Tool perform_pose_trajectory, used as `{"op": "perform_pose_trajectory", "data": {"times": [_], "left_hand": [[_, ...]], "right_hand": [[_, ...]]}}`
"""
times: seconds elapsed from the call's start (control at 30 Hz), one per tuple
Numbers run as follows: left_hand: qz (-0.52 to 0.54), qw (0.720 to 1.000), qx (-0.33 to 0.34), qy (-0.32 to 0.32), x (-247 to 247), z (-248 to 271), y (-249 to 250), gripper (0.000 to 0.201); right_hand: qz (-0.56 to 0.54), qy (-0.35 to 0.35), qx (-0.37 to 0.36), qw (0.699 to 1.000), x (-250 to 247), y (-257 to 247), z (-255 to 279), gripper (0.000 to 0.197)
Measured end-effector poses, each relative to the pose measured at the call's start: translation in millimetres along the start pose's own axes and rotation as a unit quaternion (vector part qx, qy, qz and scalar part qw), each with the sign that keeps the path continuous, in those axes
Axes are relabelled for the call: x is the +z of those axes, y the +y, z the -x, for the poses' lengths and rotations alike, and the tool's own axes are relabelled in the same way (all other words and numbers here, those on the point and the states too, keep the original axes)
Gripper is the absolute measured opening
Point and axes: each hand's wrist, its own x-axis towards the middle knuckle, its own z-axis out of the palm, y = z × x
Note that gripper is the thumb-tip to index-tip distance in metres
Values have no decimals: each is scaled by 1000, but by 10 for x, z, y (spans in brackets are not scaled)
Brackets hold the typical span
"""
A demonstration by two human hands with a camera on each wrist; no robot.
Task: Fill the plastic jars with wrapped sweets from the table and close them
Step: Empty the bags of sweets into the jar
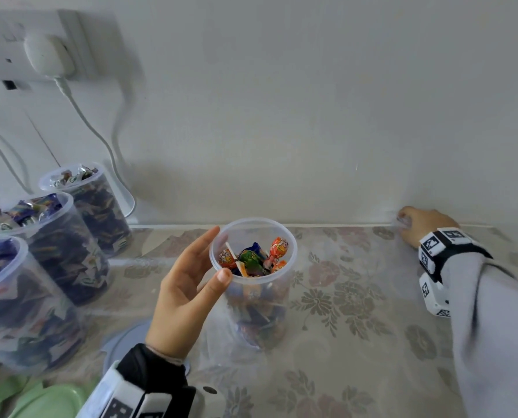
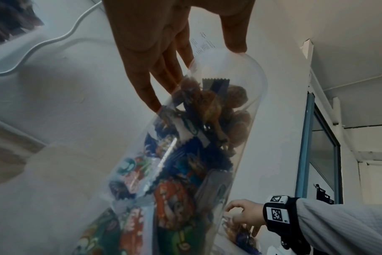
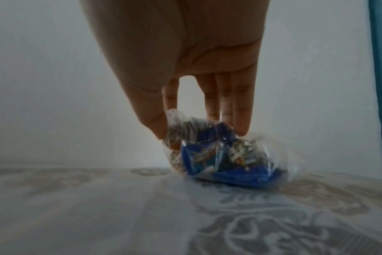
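Lids [image 1: 45,401], pale green, lie at the near left table edge, next to the left wrist. Left hand [image 1: 185,286] grips the open jar [image 1: 253,268] at its rim – thumb [image 1: 223,276] on the near side, fingers [image 2: 155,75] on the far-left side, close together down the wall in the left wrist view. Jar stands upright mid-table on the floral cloth [image 1: 354,324], no lid, sweets [image 1: 251,257] inside up to just under the rim: orange, green and blue wrappers. To the left, three more jars [image 1: 55,248] in a row running back toward the wall, all packed full, lidless. Right hand [image 1: 423,224] is well apart from the jar, at the far right where table meets wall. Its thumb [image 3: 152,120] and fingertips [image 3: 240,119] pinch the top of a small clear bag [image 3: 220,155] of blue and silver sweets – bag sits on the cloth, fingers side by side, index slightly apart. Behind the jars, a white charger [image 1: 48,54] plugged into a wall socket, cable [image 1: 101,140] hanging down to the table.
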Motion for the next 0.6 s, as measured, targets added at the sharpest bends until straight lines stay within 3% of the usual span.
{"op": "perform_pose_trajectory", "data": {"times": [0.1,0.23,0.37,0.47,0.53,0.6], "left_hand": [[4,1000,-3,-1,3,7,4,75],[2,1000,-11,-7,-3,19,30,78],[6,1000,-15,-26,-30,17,49,80],[-11,999,-9,-30,-36,29,79,63],[-109,994,20,13,-8,75,129,56],[-228,966,99,75,35,153,195,51]], "right_hand": [[-106,21,-17,994,-93,-120,265,29],[-275,60,-15,960,-182,-340,697,25],[-409,-86,13,908,-342,-556,1222,28],[-440,-173,14,881,-437,-667,1673,27],[-439,-196,7,877,-460,-719,1962,29],[-451,-215,10,866,-456,-765,2252,27]]}}
